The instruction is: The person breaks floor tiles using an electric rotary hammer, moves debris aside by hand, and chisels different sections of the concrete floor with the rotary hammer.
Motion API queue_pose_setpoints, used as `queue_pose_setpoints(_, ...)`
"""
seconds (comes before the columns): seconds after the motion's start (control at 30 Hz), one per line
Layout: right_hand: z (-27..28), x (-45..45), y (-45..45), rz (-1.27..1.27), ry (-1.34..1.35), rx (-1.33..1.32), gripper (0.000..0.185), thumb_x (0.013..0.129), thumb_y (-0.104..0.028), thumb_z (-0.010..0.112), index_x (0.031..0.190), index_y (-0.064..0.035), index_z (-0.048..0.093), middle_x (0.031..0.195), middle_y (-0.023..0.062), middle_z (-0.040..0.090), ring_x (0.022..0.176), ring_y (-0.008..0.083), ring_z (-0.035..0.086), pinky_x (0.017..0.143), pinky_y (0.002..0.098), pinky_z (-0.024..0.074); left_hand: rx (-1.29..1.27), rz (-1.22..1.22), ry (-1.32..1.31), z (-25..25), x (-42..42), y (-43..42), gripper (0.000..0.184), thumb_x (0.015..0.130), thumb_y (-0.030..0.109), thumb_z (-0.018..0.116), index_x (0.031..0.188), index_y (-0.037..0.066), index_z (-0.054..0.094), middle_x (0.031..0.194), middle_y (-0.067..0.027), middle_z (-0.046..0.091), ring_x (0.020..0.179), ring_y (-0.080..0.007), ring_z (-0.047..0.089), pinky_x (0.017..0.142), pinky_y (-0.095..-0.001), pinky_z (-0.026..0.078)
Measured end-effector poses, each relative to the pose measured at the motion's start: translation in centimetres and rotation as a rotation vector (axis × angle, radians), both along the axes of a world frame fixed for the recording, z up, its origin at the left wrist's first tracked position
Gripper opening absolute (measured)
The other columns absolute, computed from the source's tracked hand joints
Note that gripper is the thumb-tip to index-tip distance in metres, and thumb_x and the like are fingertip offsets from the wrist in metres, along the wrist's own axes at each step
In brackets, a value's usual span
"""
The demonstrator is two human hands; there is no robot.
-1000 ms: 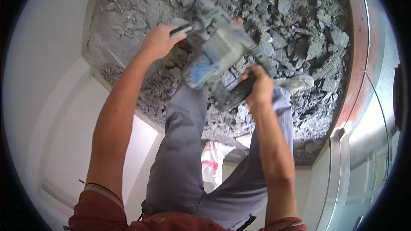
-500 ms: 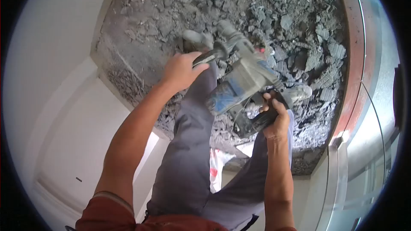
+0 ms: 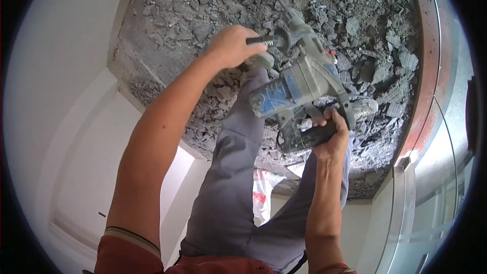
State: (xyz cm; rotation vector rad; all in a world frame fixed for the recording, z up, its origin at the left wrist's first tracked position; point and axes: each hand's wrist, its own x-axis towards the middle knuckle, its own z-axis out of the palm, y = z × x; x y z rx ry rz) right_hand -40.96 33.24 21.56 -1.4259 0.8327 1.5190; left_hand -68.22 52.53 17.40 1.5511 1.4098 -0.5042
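Note:
A dusty grey and blue power hammer (image 3: 299, 83) is held at a slant above broken rubble. My left hand (image 3: 234, 45) is wrapped round its black side handle (image 3: 265, 40). Behind the motor body, my right hand (image 3: 332, 134) grips the black rear handle (image 3: 317, 136). A thin bit (image 3: 280, 3) points up and left from the tool's front towards the debris; whether its tip touches is unclear.
Grey rubble (image 3: 203, 7) covers the floor around dusty shoes. A reddish-brown edge (image 3: 428, 71) and glass panels stand at right. The pale wall (image 3: 56, 71) is at left, and a white and red sack (image 3: 262, 193) lies between the legs.
Held in both hands, the power hammer has shifted right in view, and its front now points more up-left with the bit visible. Its blurred motion has settled.

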Motion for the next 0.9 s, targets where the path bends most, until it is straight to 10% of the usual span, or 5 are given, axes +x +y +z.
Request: queue_pose_setpoints(0.9,-19.2,5.7,-1.5,0.06,0.2,-0.02,0.009,0.092,-0.013,0.061,0.087,-0.0067,0.056,0.077,0.005,0.058,0.062,0.0174,0.057,0.059,0.0373,0.0532,0.056,-0.05,0.352,-4.1,9.7,1.2,0.039,0.091,0.038,0.069,0.101,0.001,0.075,0.101,-0.0213,0.072,0.1,-0.0385,0.069,0.088,-0.0476,0.054)
